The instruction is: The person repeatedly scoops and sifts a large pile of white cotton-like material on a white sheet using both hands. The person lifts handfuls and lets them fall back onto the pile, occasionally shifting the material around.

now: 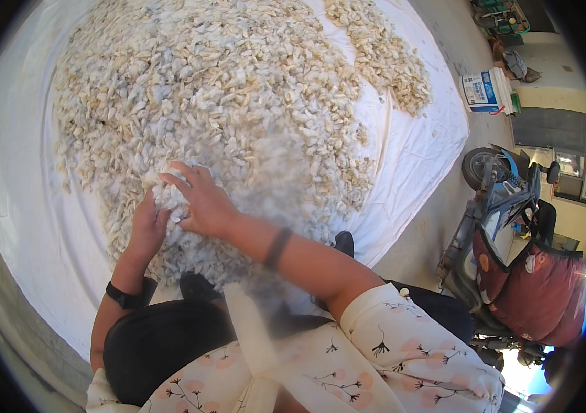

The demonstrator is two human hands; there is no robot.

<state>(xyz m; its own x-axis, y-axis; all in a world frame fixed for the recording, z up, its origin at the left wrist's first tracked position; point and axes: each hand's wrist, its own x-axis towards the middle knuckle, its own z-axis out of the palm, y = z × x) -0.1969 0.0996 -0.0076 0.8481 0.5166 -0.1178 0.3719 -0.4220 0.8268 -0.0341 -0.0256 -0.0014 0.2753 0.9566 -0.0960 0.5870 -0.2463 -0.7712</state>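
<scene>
A broad heap of whitish and cream tufts that look like raw cotton [210,93] covers much of a white cloth sheet [19,196]. At the heap's near edge, my left hand [149,219] grips one side of a fluffy white clump [170,201]. My right hand [208,201] is on the clump's other side, its fingers curled over the top and its thumb underneath. The two hands are close together, with the clump between them. Part of the clump is hidden behind the fingers. A dark band sits on my left wrist.
A smaller heap of tufts [393,57] lies at the sheet's right. Past the sheet stand a white plastic bucket [486,92] and a parked scooter [499,191] with a dark red padded cover [535,294]. My black shoes [197,285] are at the near heap edge.
</scene>
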